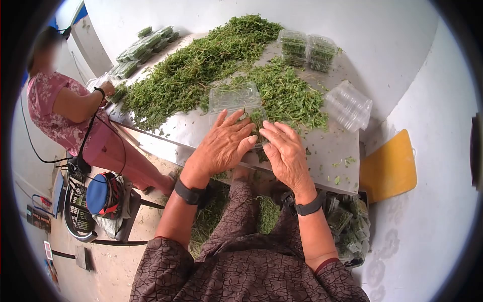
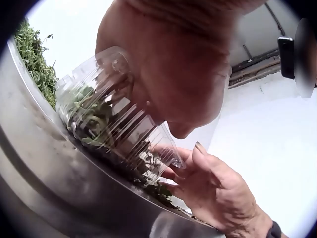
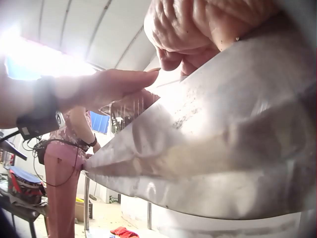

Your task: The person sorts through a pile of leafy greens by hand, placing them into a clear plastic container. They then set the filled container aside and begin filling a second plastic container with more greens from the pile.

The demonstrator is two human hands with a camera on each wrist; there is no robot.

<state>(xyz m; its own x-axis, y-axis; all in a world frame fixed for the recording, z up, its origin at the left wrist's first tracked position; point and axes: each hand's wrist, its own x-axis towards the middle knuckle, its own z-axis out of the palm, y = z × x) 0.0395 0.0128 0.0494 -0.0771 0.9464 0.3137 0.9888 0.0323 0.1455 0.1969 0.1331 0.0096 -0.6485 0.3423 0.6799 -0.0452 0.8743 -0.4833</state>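
Observation:
On the steel table [image 1: 176, 146], right at its front edge, a clear plastic clamshell box [image 1: 234, 95] stands with its lid folded back. Leafy green sprigs [image 2: 91, 119] show through its ribbed wall. My left hand [image 1: 224, 143] lies over the box from the left; its fingers reach down inside among the sprigs, partly hidden by plastic. At the right end of the box is my right hand [image 1: 284, 153], fingers extended by its corner and thumb apart. In the left wrist view, the fingertips of my right hand [image 2: 218, 188] overlap the box's end.
A long heap of loose greens [image 1: 201, 70] covers the table beyond. Filled boxes [image 1: 307, 50] are stacked at the back right, near nested empty boxes [image 1: 348, 105]. Another person [image 1: 70, 110] works at the left. A crate of packed boxes [image 1: 347, 226] sits below right.

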